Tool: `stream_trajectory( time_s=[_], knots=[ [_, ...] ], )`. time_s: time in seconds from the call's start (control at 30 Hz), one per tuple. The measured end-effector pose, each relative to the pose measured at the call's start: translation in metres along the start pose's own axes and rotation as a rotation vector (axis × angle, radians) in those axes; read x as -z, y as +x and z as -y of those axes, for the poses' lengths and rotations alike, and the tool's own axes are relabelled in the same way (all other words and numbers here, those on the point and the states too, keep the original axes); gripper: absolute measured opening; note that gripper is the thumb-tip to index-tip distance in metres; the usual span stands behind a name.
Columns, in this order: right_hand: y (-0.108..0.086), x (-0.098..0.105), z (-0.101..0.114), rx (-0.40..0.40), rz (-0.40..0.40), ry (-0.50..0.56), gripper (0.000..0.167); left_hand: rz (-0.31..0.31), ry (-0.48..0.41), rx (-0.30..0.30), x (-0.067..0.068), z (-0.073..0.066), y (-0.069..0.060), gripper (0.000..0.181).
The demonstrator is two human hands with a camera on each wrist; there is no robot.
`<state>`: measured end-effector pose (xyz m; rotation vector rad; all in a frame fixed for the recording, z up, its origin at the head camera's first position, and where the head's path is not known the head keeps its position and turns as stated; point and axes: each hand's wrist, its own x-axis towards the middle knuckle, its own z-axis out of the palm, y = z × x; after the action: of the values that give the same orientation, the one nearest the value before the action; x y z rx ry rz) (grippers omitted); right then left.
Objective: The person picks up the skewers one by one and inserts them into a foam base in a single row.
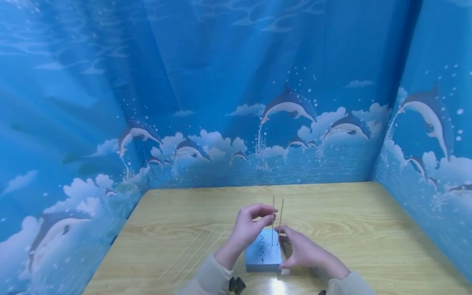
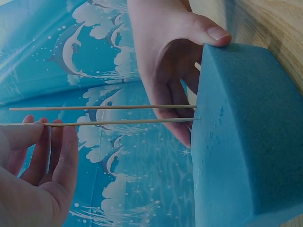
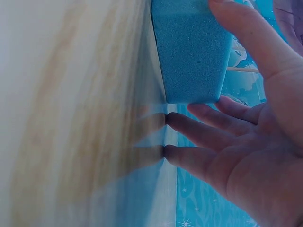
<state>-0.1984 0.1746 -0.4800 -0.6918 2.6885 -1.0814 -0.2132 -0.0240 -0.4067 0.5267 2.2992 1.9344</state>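
A light-blue foam block [image 1: 272, 257] sits on the table, its top dotted with many small holes. Between thumb and fingertips, my left hand [image 1: 248, 227] pinches a thin wooden skewer [image 2: 118, 123] whose pointed end meets the block's top face; whether the tip has sunk in is hard to tell. Close beside it, a second skewer [image 1: 281, 217] stands nearly upright in the block. My right hand [image 1: 304, 250] holds the block at its right side, the thumb on the near edge and the fingers toward the far side. In the right wrist view, some fingertips [image 3: 173, 152] touch the table.
Several thin skewers [image 1: 195, 255] lie side by side on the wood-grain table [image 1: 177, 209], left of the block. A blue curtain [image 1: 221, 102] printed with dolphins hangs behind the table and along both sides.
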Motion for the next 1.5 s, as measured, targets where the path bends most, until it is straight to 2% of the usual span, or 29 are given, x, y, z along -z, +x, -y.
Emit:
stream_trajectory(
  time_s=[0.13,0.5,0.77,1.17,1.4,1.5],
  knots=[
    [-0.001,-0.002,0.0,0.001,-0.001,0.005,0.104,0.003,0.005,0.019,0.0,0.001,0.0,0.019],
    [0.0,-0.001,-0.001,-0.021,0.003,0.013,0.104,0.011,0.029,0.001,0.0,0.006,0.003,0.019],
    [-0.001,-0.002,0.0,0.03,-0.009,0.029,0.103,0.032,0.041,-0.004,-0.004,0.014,-0.002,0.017],
    [0.0,-0.001,0.0,0.035,-0.008,0.025,0.102,0.023,0.058,-0.026,-0.006,0.019,-0.002,0.016],
    [0.0,-0.001,0.0,0.027,-0.002,0.02,0.103,0.005,0.079,0.012,-0.006,0.02,-0.001,0.017],
    [0.0,-0.001,0.0,0.025,-0.006,0.017,0.104,0.004,0.092,0.003,-0.007,0.02,0.0,0.018]
  ],
)
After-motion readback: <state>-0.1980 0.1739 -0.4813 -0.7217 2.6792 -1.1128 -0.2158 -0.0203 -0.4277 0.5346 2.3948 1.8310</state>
